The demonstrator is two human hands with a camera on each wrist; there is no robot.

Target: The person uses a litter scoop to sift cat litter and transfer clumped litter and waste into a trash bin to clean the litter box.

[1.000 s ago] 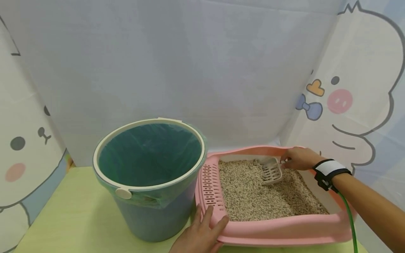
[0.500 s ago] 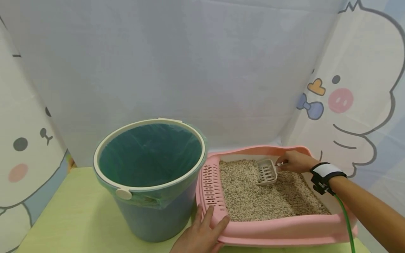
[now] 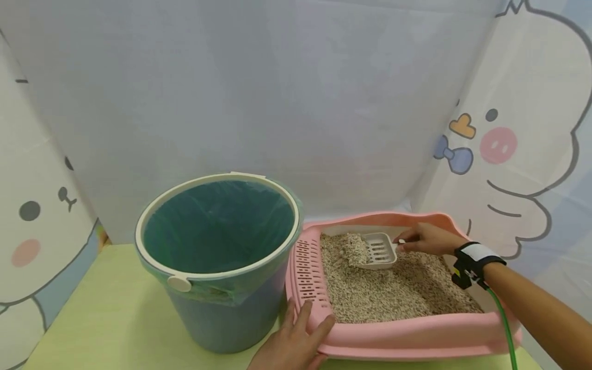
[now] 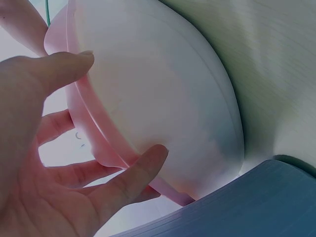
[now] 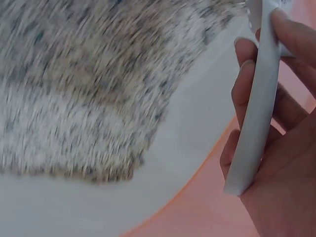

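Hands [image 3: 427, 239]: scoop [image 3: 375, 251], tray [image 3: 393, 336]; bin [image 3: 217, 257] adjacent.

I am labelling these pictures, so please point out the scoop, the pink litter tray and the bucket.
scoop [image 3: 376, 251]: head view, on its slotted bowl.
pink litter tray [image 3: 393, 339]: head view, on its near rim.
bucket [image 3: 231, 313]: head view, on its outer wall.

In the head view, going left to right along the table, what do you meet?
Blue bin → left hand on the pink litter box corner → heap of litter → white scoop → right hand.
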